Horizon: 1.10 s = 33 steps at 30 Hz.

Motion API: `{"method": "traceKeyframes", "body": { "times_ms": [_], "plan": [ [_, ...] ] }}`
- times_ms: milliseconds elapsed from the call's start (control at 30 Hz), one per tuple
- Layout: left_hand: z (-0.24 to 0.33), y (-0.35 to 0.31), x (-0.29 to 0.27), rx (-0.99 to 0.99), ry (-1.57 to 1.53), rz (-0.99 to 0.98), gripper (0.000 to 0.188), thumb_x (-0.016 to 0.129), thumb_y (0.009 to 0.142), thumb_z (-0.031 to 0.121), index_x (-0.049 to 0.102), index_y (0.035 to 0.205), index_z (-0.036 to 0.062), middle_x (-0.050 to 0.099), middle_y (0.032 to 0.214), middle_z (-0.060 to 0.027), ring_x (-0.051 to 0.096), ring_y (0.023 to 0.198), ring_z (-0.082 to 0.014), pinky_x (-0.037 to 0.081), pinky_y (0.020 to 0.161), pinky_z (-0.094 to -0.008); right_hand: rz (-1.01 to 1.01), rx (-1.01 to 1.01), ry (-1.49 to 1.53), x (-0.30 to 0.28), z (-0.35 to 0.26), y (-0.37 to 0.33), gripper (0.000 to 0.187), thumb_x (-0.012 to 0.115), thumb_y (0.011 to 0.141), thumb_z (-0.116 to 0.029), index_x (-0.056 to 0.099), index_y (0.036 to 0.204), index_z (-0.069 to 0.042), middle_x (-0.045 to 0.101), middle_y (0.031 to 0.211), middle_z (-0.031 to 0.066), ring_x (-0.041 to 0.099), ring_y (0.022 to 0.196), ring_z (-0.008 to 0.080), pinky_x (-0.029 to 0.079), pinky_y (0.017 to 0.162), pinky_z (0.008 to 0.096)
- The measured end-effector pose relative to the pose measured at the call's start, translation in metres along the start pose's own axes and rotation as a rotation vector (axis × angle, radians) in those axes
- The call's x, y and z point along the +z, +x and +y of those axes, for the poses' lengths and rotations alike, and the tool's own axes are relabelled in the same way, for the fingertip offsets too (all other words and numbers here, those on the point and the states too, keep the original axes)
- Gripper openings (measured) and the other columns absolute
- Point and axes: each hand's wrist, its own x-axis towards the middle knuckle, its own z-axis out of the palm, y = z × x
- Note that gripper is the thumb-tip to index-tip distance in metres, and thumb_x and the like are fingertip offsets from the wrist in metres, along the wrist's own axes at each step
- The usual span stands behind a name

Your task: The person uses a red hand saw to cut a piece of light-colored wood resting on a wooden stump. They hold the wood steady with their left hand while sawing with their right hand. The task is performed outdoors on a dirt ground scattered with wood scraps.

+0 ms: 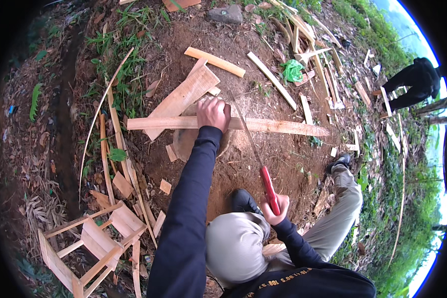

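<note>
My left hand point(214, 113) is closed over a long, narrow wooden strip point(283, 126) and presses it down on a round wood stump point(186, 144). In my right hand point(278, 207) is the red handle of a handsaw point(268, 184). Its thin blade runs away from me and crosses the strip just right of my left hand; whether the teeth have cut into the wood cannot be made out. Pale sawdust lies round the crossing. A wide board point(186, 97) lies slanted beyond the strip, partly under it.
A small unfinished wooden frame point(92, 238) stands at the lower left. Loose slats point(273, 79) and offcuts point(165, 186) litter the soil. At the far right are a pile of wood point(328, 79), a green plastic bag point(292, 71) and a person in dark clothes point(414, 82).
</note>
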Motion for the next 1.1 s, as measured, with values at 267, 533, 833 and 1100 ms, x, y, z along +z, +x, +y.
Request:
{"method": "traceKeyframes", "body": {
  "times_ms": [267,533,833,1100],
  "plan": [
    [0.01,-0.01,-0.001,-0.202,0.088,0.102,0.023,0.059,0.084,0.02,0.064,0.064,0.0092,0.067,0.074,-0.0092,0.064,0.073,-0.0296,0.041,0.074,-0.0424,0.093,0.004,0.069,0.03,-0.016,0.053,0.009,0.063,0.078,-0.01,0.061,0.072,-0.004,0.05,0.051,0.0039,0.052,0.044,0.0121,0.044,0.049,0.0277],
    [0.015,-0.009,-0.001,-0.222,0.126,0.089,0.024,0.058,0.085,0.02,0.064,0.065,0.0104,0.069,0.077,-0.0083,0.065,0.072,-0.0281,0.04,0.076,-0.042,0.066,-0.032,0.026,0.018,-0.004,0.062,0.008,0.064,0.077,-0.009,0.061,0.072,-0.004,0.05,0.051,0.0049,0.054,0.044,0.0137,0.045,0.05,0.0286],
    [0.016,-0.009,-0.003,-0.256,0.148,0.032,0.024,0.056,0.087,0.021,0.065,0.068,0.0092,0.069,0.079,-0.0097,0.065,0.075,-0.0286,0.041,0.079,-0.043,0.107,-0.044,0.085,0.025,-0.003,0.06,0.008,0.065,0.075,-0.009,0.061,0.071,-0.004,0.049,0.052,0.0072,0.053,0.043,0.0172,0.045,0.05,0.0298],
    [0.018,-0.007,-0.003,-0.241,0.144,0.05,0.025,0.056,0.085,0.018,0.067,0.064,0.0086,0.068,0.074,-0.0105,0.064,0.071,-0.0289,0.041,0.077,-0.0426,0.095,-0.009,0.173,0.017,-0.006,0.069,0.007,0.064,0.075,-0.009,0.061,0.071,-0.003,0.049,0.051,0.0061,0.052,0.043,0.0148,0.044,0.049,0.0295]
  ]
}}
